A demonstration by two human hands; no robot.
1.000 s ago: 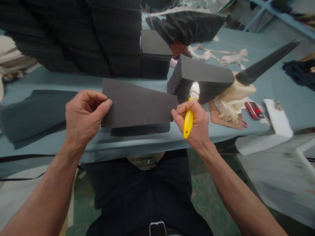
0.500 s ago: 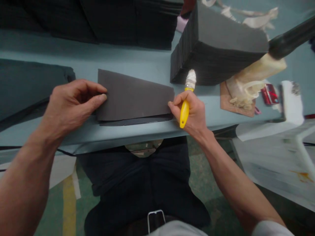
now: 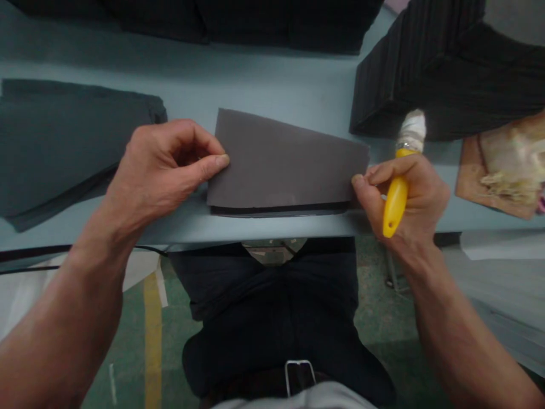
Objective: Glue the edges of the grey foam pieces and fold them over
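A dark grey sheet (image 3: 285, 162), wider at its left end than its right, lies over a black piece (image 3: 281, 210) whose strip shows along the near edge. My left hand (image 3: 170, 167) is closed in a pinch on the sheet's left edge. At the right end, my right hand (image 3: 409, 196) pinches the near corner between thumb and forefinger. That same hand also grips a brush (image 3: 397, 205) with a yellow handle; its white, coated bristles point up and away from me.
Dark folded pieces (image 3: 76, 139) lie at the left. A tall stack of dark sheets (image 3: 409, 79) stands at the right, and more dark stacks (image 3: 238, 23) line the back. A brown board (image 3: 472, 176) with crusted cream material sits far right. The table's front edge (image 3: 264, 232) runs close to me.
My view has shifted, so everything on the table appears farther right. Both hands keep their hold at the sheet's ends. The black strip along the near edge now looks more even.
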